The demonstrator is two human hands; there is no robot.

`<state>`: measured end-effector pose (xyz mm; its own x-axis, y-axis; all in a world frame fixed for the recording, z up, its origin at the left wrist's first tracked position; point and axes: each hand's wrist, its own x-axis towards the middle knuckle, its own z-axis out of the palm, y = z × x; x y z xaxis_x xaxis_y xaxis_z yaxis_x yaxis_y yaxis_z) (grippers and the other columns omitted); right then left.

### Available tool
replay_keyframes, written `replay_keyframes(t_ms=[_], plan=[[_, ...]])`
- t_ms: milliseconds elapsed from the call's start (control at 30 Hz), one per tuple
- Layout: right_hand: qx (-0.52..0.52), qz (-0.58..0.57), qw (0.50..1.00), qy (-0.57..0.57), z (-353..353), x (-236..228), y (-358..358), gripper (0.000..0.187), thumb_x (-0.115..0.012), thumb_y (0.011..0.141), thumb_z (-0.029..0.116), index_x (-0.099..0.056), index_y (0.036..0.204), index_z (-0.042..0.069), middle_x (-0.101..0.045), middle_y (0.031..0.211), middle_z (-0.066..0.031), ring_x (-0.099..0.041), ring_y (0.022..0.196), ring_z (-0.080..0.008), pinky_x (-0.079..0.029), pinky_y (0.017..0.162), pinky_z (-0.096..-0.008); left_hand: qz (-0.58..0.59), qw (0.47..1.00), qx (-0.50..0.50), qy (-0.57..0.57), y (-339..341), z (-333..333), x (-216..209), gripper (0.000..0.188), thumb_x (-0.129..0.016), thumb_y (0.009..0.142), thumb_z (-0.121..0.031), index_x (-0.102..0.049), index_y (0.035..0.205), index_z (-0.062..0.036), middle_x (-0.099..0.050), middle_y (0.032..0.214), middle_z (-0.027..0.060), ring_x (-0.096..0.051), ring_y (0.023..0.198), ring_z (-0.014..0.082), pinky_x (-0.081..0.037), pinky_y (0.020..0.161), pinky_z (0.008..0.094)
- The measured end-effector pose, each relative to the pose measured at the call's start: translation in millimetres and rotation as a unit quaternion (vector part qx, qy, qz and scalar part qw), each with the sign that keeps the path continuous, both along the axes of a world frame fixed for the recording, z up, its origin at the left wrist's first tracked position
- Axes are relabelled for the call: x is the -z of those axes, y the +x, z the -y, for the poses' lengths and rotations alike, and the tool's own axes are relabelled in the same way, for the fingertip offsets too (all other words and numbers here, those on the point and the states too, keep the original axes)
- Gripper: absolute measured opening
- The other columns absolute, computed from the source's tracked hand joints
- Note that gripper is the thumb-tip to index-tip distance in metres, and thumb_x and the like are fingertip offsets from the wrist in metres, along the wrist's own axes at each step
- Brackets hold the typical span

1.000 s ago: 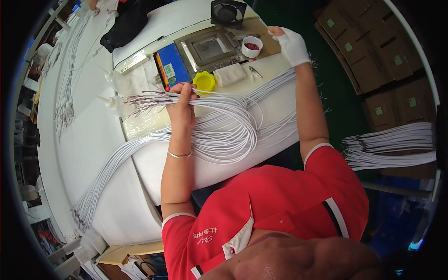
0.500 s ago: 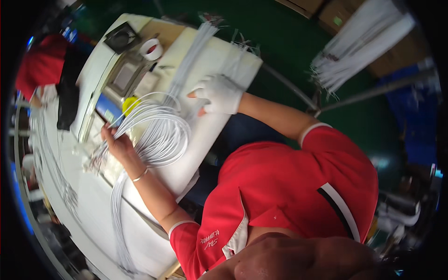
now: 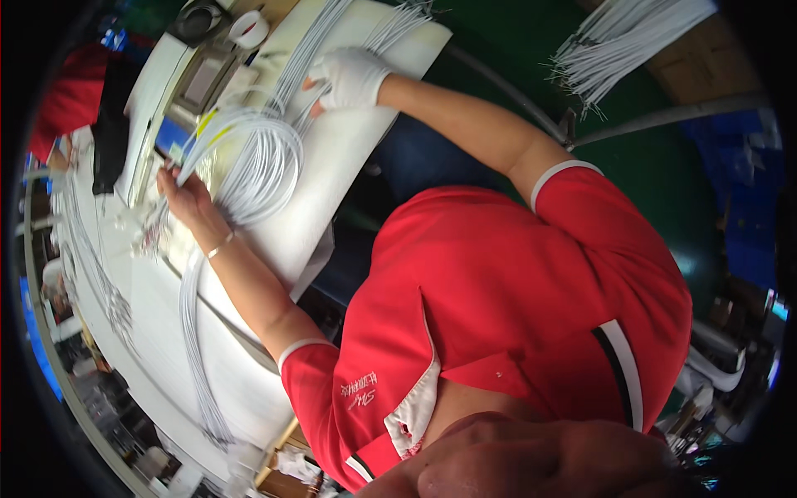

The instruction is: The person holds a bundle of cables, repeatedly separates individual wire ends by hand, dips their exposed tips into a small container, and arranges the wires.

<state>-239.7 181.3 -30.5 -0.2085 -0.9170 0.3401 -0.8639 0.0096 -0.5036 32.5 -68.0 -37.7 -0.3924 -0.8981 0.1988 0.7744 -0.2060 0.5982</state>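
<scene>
Two hands on one big looped bundle of thin white wires (image 3: 253,170), lying on the white padded table (image 3: 349,158). Bare left hand (image 3: 184,197) is pinching the loop's left edge, while the white-gloved right hand (image 3: 349,79) is curled around strands at the top.

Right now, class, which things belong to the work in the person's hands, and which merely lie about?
In hand:
looped bundle of thin white wires
bare left hand gripping its ends
white-gloved right hand pressing its strands

Lying about:
white roll of tape
separate sheaf of white wires
square grey tray
</scene>
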Motion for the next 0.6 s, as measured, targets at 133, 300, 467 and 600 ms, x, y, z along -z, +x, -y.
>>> replay_keyframes(t_ms=[133,300,467,600], plan=[[-0.001,-0.028,1.0,-0.01,5.8,0.3,-2.0,0.046,-0.073,0.06,0.044,-0.067,0.094,0.013,-0.064,0.095,-0.0089,-0.059,0.09,-0.0276,-0.046,0.079,-0.0376,-0.038,0.999,0.028,0.006,-6.5,4.3,0.8,0.009,-0.06,0.084,-0.006,-0.053,0.078,-0.0086,-0.062,0.088,0.0101,-0.057,0.068,0.0153,-0.051,0.066,0.0256],[0.008,-0.006,1.0,-0.022,5.8,-13.7,9.4,0.04,-0.075,0.061,0.035,-0.065,0.09,0.008,-0.062,0.089,-0.012,-0.059,0.084,-0.0297,-0.047,0.075,-0.0364,-0.011,1.0,-0.01,-0.01,-6.0,1.0,-2.8,0.005,-0.055,0.088,-0.011,-0.055,0.084,-0.0074,-0.062,0.087,0.0076,-0.055,0.065,0.0121,-0.049,0.064,0.0264],[-0.074,-0.067,0.994,-0.043,9.2,-9.1,9.4,0.034,-0.071,0.065,0.032,-0.066,0.091,0.01,-0.063,0.092,-0.0117,-0.059,0.086,-0.0299,-0.047,0.078,-0.0384,-0.014,1.0,0.01,0.021,-5.1,-11.8,-3.6,0.009,-0.057,0.086,-0.011,-0.051,0.09,-0.0056,-0.058,0.078,0.0047,-0.049,0.06,0.0084,-0.045,0.058,0.0228],[-0.162,-0.009,0.987,-0.021,20.1,-25.0,-2.2,0.029,-0.069,0.069,0.02,-0.066,0.095,0.008,-0.063,0.087,-0.0107,-0.06,0.082,-0.0292,-0.048,0.077,-0.0353,0.04,0.992,-0.027,0.12,-10.5,-38.1,-21.9,0.008,-0.06,0.085,-0.012,-0.056,0.083,-0.0063,-0.058,0.069,0.0034,-0.047,0.05,0.0059,-0.041,0.048,0.0199]])
